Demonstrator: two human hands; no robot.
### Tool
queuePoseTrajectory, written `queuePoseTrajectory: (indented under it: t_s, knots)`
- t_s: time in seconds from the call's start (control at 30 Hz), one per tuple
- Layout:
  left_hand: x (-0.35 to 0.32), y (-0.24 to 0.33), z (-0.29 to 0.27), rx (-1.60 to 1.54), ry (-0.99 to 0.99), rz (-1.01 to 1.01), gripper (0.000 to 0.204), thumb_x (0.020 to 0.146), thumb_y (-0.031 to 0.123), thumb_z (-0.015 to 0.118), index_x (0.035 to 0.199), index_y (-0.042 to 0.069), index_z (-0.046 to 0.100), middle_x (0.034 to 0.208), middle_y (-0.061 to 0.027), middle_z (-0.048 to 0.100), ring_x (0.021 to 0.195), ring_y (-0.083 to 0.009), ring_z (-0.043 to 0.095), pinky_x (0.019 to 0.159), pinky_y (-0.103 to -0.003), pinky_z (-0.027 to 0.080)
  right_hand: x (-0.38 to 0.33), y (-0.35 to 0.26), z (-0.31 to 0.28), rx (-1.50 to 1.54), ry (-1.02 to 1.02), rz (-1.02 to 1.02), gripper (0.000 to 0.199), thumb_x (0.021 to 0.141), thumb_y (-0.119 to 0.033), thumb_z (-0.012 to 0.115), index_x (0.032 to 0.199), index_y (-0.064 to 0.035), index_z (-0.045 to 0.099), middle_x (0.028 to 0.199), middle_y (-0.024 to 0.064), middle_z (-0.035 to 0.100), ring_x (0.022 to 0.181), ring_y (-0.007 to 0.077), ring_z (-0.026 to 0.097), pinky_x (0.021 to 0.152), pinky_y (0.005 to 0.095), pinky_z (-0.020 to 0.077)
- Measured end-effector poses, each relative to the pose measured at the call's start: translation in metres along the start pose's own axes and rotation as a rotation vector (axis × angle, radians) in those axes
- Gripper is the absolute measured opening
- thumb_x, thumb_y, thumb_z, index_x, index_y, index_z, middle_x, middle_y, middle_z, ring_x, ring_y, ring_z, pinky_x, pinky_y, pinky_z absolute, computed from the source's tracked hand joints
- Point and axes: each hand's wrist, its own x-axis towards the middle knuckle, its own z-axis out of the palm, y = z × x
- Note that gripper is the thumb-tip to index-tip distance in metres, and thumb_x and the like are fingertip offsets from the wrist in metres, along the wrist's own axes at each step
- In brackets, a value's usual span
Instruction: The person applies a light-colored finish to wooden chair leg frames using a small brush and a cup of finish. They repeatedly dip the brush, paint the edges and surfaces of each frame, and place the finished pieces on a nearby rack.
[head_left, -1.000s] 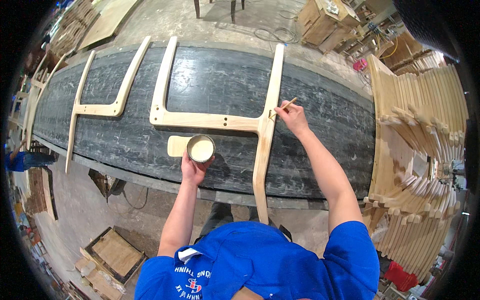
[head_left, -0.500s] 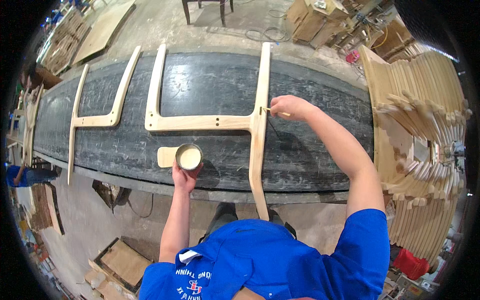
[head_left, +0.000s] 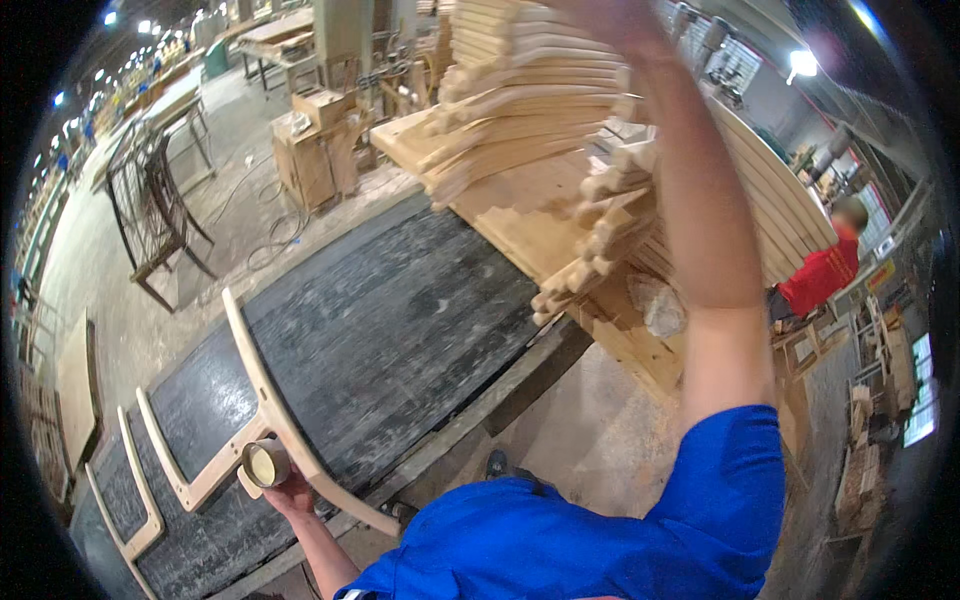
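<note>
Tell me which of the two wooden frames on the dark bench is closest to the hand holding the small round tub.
The larger frame, whose long curved rail runs right beside the left hand and tub; the smaller frame lies farther left.

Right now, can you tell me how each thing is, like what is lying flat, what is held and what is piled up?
Small round cup: held in the left hand, open top facing the camera.
Right hand: raised high, blurred, grip unclear.
Wooden frame: lying flat on the dark bench.
Second wooden frame: lying flat too.
Curved wooden parts: stacked in a tall pile.
</note>
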Motion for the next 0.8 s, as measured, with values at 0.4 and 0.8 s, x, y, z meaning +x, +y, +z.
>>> queuePoseTrajectory:
  t_s: [0.4,0.8]
  knots:
    - [-0.046,-0.052,0.059,-0.016,0.08,0.134,0.039,0.09,0.039,0.042,0.117,0.012,0.052,0.104,-0.0061,0.061,0.088,-0.0219,0.061,0.07,-0.037,0.052,-0.261,0.162,-0.344,-1.203,-0.914,1.139,0.085,0.063,-0.053,0.071,0.127,-0.0051,0.046,0.123,0.0219,0.052,0.114,0.0336,0.049,0.099,0.0405,0.0362]
    - [-0.033,-0.073,0.066,0.016,0.07,0.153,0.04,0.088,0.043,0.037,0.114,0.017,0.054,0.106,-0.0036,0.059,0.09,-0.0225,0.059,0.07,-0.039,0.05,-0.257,0.121,-0.359,-1.199,-0.833,0.993,0.052,0.069,-0.047,0.066,0.094,-0.0021,0.059,0.092,0.0206,0.062,0.089,0.039,0.058,0.073,0.0458,0.0455]
